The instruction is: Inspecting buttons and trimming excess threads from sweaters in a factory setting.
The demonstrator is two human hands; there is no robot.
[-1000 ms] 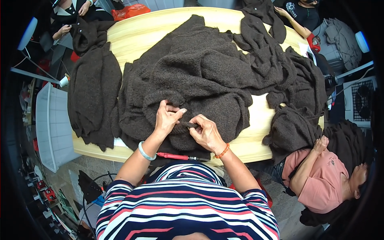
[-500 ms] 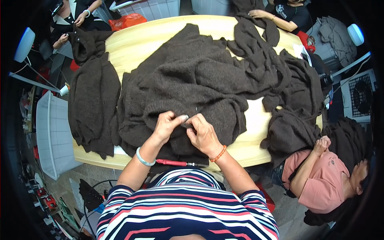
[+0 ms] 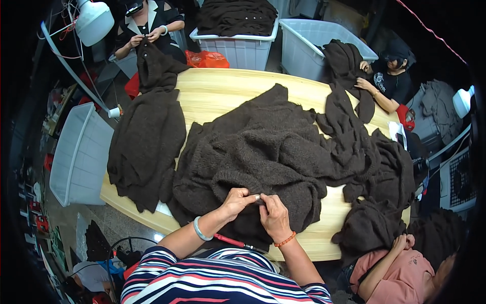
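A dark brown knitted garment lies bunched in thick folds on the table in front of me. At its near edge, my left hand is closed in a pinch on the knit, thumb and fingertips pointing right. My right hand pinches the same spot from the right, its fingers curled. The fingertips of both hands nearly meet. Something small and greyish shows between them, too small to name. Just below my hands, a red-handled slim tool lies partly hidden at the table's near edge.
More brown knitwear lies at the left and right of the wooden table. Three other people handle garments around it. Beyond the far edge stand a bin of folded knitwear and another plastic bin. A white bin is at left.
My view has tipped up, so the table and my hands sit lower and more of the far bins shows. My fingertips have come closer together on the knit.
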